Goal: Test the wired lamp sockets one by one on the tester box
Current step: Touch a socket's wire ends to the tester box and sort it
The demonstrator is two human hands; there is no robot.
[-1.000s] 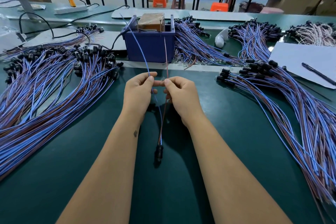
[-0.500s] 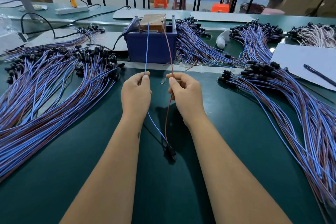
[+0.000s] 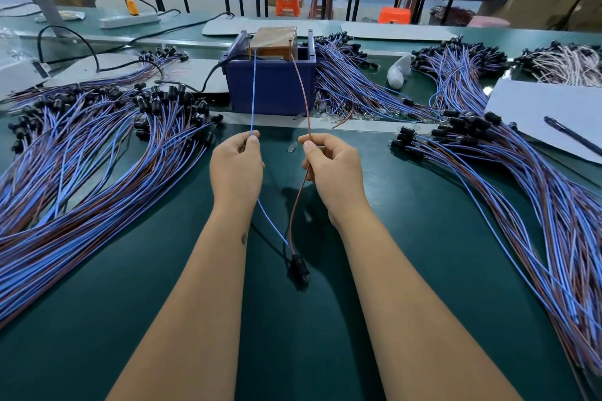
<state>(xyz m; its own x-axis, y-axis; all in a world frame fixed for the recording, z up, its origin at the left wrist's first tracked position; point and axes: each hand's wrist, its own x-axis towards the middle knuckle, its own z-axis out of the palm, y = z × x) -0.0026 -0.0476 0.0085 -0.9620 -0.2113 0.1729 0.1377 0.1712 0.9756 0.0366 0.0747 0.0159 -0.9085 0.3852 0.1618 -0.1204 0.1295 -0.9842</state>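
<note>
1. The tester box (image 3: 272,85), a blue bin holding a brown block, is set at the far edge of the green table (image 3: 423,238).
2. The blue lead (image 3: 252,94) is pinched by the left hand (image 3: 236,169).
3. The brown lead (image 3: 303,98) is pinched by the right hand (image 3: 335,172).
4. Both leads are run lengthwise up to the box top.
5. The black lamp socket (image 3: 299,267) is positioned between the forearms, wire end pointing away.
</note>
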